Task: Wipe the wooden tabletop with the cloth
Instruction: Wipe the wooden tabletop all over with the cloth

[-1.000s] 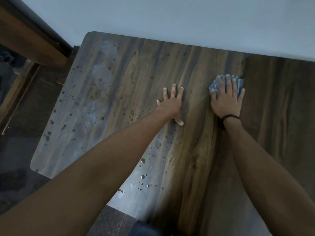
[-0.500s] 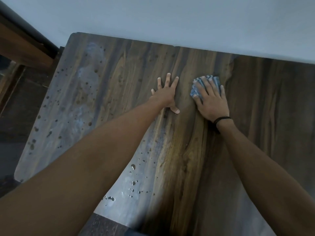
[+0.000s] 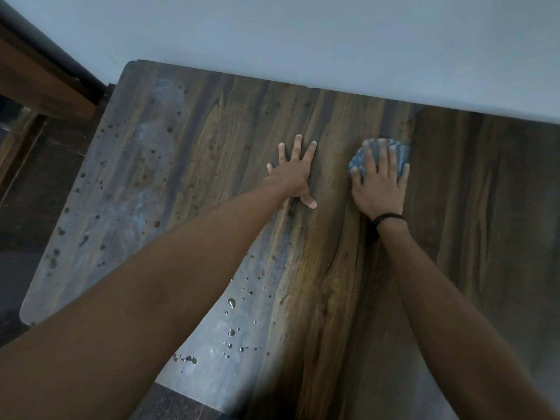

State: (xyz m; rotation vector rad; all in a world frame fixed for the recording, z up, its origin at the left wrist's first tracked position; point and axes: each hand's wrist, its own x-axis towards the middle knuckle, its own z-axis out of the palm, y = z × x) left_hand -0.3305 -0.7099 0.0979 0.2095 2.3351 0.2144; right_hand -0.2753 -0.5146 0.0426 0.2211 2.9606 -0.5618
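Note:
The wooden tabletop (image 3: 212, 147) fills the view, dark-grained, with water drops and pale smears on its left part. A crumpled blue cloth (image 3: 357, 160) lies on it near the back edge, right of centre. My right hand (image 3: 378, 189) presses flat on the cloth with fingers spread, covering most of it; a black band sits on that wrist. My left hand (image 3: 292, 174) rests flat on the bare wood just left of the cloth, fingers spread, holding nothing.
A pale wall (image 3: 303, 34) runs along the table's back edge. Water droplets (image 3: 231, 303) dot the near-left area. A wooden frame (image 3: 39, 83) and dark floor (image 3: 30, 192) lie beyond the table's left edge.
My right hand slid the cloth leftward, closer to my left hand, then eased slightly back right. My left hand stayed planted flat on the wood. The view shifted a little.

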